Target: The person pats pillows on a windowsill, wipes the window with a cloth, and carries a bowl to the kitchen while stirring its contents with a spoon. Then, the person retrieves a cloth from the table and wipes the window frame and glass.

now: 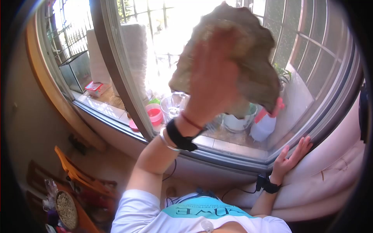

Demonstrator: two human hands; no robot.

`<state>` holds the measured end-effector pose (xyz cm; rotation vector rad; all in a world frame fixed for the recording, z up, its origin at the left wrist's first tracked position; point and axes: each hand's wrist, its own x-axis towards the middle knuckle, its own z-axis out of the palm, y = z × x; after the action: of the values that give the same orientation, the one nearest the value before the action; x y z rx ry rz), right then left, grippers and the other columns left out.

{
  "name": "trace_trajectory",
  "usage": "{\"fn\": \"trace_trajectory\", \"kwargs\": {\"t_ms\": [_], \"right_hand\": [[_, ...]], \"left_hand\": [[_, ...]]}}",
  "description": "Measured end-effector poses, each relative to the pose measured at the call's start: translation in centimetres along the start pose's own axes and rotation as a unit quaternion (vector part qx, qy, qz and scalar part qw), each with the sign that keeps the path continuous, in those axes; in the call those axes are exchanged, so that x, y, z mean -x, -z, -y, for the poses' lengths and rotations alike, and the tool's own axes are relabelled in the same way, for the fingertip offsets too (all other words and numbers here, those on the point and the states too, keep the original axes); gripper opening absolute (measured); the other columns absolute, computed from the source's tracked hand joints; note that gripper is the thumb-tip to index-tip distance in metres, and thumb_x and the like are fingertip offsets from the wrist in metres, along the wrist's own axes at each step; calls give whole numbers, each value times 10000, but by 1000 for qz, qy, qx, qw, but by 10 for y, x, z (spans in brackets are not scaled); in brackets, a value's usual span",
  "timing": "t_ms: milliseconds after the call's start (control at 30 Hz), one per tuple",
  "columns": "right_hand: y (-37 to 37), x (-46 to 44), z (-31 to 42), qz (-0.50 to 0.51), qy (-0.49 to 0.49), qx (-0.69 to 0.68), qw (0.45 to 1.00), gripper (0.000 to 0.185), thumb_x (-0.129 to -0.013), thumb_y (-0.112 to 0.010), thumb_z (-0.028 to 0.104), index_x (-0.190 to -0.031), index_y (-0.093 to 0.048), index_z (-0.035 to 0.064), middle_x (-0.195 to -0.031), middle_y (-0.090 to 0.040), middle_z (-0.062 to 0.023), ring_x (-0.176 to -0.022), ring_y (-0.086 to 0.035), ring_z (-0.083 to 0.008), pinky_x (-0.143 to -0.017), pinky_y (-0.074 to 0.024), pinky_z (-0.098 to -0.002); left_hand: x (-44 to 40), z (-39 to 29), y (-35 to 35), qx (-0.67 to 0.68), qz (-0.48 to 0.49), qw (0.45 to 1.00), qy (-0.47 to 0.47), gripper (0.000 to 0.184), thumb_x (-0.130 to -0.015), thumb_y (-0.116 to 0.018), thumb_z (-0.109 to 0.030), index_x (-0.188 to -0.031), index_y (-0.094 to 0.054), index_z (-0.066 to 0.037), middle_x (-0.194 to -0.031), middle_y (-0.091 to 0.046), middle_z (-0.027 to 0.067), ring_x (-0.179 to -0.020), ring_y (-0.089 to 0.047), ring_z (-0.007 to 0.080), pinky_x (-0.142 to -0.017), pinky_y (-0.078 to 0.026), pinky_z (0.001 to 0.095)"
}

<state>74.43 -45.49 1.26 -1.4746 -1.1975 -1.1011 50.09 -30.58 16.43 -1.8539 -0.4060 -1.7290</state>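
A grey-brown cloth [256,50] is spread against the window glass in the upper middle of the head view. My left hand [215,73] lies flat over it, fingers together and pointing up, pressing the cloth to the pane; its outline is slightly blurred. A black band and a pale bangle circle that wrist. Lower right, my right hand [294,155] rests with its fingers stretched out at the corner of the window frame [233,160], beside the pink curtain, and holds nothing.
Behind the glass stand a white spray bottle [264,126], a pink container [154,115], a clear bowl [173,106] and a glass tank [75,72]. A wooden chair [77,176] and a round basket [66,209] are at the lower left. Pink fabric [330,171] hangs right.
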Motion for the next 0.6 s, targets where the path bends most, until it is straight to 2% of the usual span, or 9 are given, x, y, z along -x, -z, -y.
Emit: {"fn": "trace_trajectory", "kwargs": {"t_ms": [33, 100, 200, 267, 367, 433, 500, 567, 600], "right_hand": [[-4, 1, -10, -6, 1, -8, 1000, 485, -820, -456, 116, -1281, -369, -9, -1352, -326, -205, -1273, -224, -420, -1043, -152, -494], [-10, 6, -25, 1, 30, 18, 999, 468, -853, -431, 152, -1288, -363, -6, -1356, -318, -207, -1274, -219, -423, -1041, -152, -496], [-13, 9, -34, -11, 50, 26, 998, 428, -873, -395, 125, -1279, -373, -9, -1345, -334, -210, -1266, -240, -423, -1041, -163, -492], [-11, 10, -30, -14, 60, 32, 998, 401, -882, -369, 89, -1268, -382, -19, -1332, -353, -214, -1254, -268, -421, -1040, -181, -484], [-13, 11, -29, -24, 50, 28, 998, 419, -874, -381, 103, -1280, -378, -2, -1341, -350, -199, -1263, -252, -423, -1038, -171, -498], [-13, 10, -26, -31, 54, 46, 997, 404, -881, -365, 90, -1271, -381, -14, -1333, -354, -207, -1255, -273, -411, -1039, -185, -492], [-14, 7, -22, -33, 60, 63, 996, 389, -889, -348, 77, -1262, -383, -26, -1325, -359, -215, -1247, -295, -400, -1039, -199, -486], [-12, 3, -19, -39, 66, 70, 995, 385, -891, -336, 68, -1262, -384, -24, -1318, -367, -213, -1240, -311, -392, -1039, -207, -486], [-12, 5, -22, -37, 74, 72, 994, 390, -889, -335, 66, -1266, -382, -23, -1325, -360, -214, -1246, -292, -407, -1037, -205, -485]], "left_hand": [[-5, 13, 2, 32, -36, 998, 34, 439, -723, -543, -76, -1138, -432, 12, -1203, -459, 141, -1133, -421, 299, -963, -317, 388], [-7, 63, 18, -68, -25, 993, 89, 451, -735, -568, -130, -1134, -425, 21, -1171, -473, 164, -1083, -462, 287, -921, -363, 366], [-41, 118, 50, -140, -133, 980, 49, 392, -788, -524, -153, -1123, -430, 29, -1090, -508, 177, -989, -511, 279, -863, -406, 358], [-39, 138, 67, -85, -30, 953, 288, 351, -831, -463, -155, -1123, -427, 38, -1038, -530, 196, -943, -524, 307, -850, -409, 379], [-21, 125, 39, -210, -121, 955, 174, 331, -827, -445, -121, -1110, -429, 50, -993, -544, 214, -918, -542, 313, -846, -414, 409], [-18, 53, 34, -48, 57, 958, 278, 347, -782, -477, -91, -1099, -439, 45, -1087, -498, 248, -1062, -477, 355, -914, -354, 473], [-12, 26, -1, -58, -15, 998, 30, 363, -737, -523, -119, -1076, -474, 1, -1245, -403, 242, -1217, -326, 393, -970, -223, 560], [-11, 8, 4, -65, 112, 991, -38, 458, -705, -568, -200, -1130, -486, -51, -1375, -288, 166, -1288, -166, 423, -983, -112, 594], [-11, 10, 8, -27, 109, 993, -19, 488, -692, -580, -211, -1154, -490, -79, -1384, -289, 133, -1288, -173, 417, -978, -114, 599]]}}
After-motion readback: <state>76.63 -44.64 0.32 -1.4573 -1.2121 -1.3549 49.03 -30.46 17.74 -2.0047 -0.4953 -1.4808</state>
